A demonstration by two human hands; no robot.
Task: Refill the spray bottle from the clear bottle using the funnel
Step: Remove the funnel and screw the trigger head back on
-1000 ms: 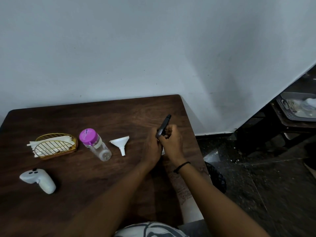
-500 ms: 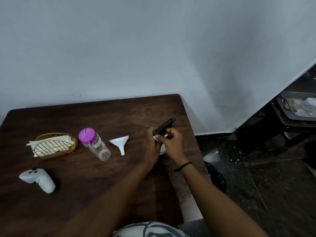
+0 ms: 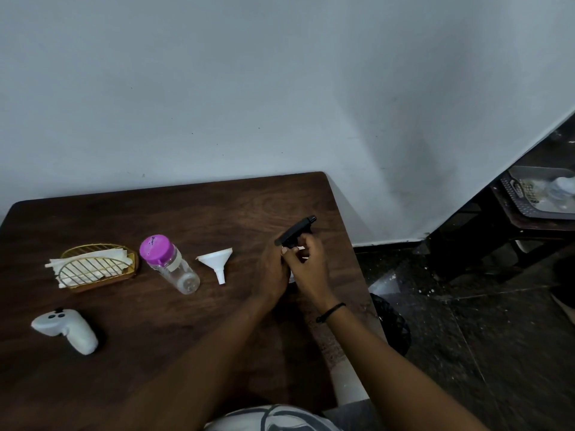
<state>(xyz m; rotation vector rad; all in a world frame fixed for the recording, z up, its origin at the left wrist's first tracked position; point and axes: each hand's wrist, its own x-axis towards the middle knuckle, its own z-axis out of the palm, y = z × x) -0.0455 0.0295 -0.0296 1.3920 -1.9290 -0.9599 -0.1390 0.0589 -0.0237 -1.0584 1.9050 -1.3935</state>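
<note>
On the table (image 3: 193, 213), from left to right: wire basket (image 3: 99, 265) with papers in it, clear bottle (image 3: 169, 264) just beside it, funnel (image 3: 217, 261) resting mouth-down with spout tilted toward the near edge, then the spray bottle (image 3: 297, 233) near the right edge. Clasped around the spray bottle, left hand (image 3: 272, 272) and right hand (image 3: 308, 264), touching each other. Nearer the front edge, left of everything, a controller (image 3: 67, 330), well apart from the basket behind it.
</note>
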